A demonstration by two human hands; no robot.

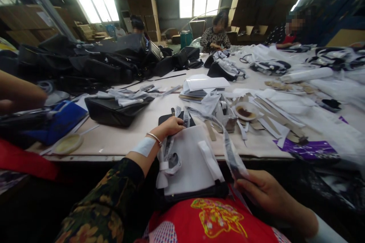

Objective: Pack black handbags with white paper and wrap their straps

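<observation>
A black bag rests against the front edge of the table, with a white sheet over its upper face. My left hand is closed at the bag's far end, its fingers on a plastic-wrapped strap. Lower right, my right hand pinches the long loose part of that wrapped strap, which arcs from the bag's far end down to my fingers. A coiled, white-wrapped strap lies on the sheet's left side. The bag's near edge touches my red apron.
Black bags are heaped at the back left; another bag lies nearer. A bowl of brown stuff sits among cardboard strips. Left stand a blue holder and a dish. A neighbour's arm reaches in; other people sit across the table.
</observation>
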